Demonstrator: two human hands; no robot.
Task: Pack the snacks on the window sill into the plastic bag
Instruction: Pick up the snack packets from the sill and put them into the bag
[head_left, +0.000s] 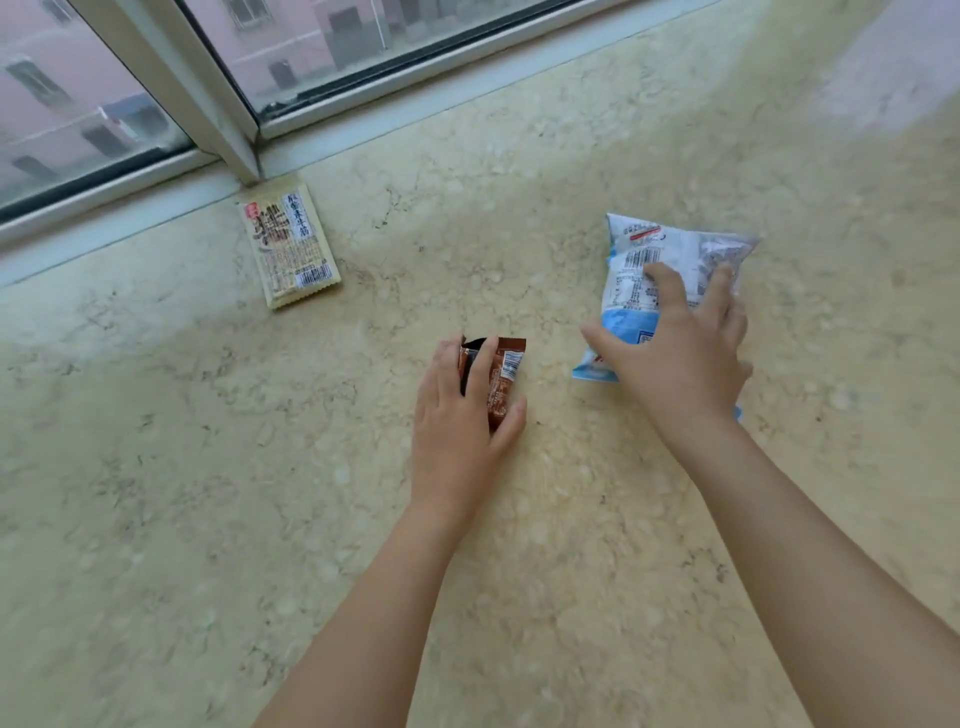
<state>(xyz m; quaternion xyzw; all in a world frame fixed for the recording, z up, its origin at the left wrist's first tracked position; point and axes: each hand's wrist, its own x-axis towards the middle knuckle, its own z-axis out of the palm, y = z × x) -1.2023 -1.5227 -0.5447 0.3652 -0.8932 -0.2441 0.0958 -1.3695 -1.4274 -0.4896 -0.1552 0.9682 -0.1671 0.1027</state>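
Showing 3 snack pkts: brown pkt (501, 382), blue pkt (649, 280), beige pkt (288, 249).

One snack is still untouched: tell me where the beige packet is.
In the head view the beige packet lies flat at far left on the sill, by the window frame, apart from both hands.
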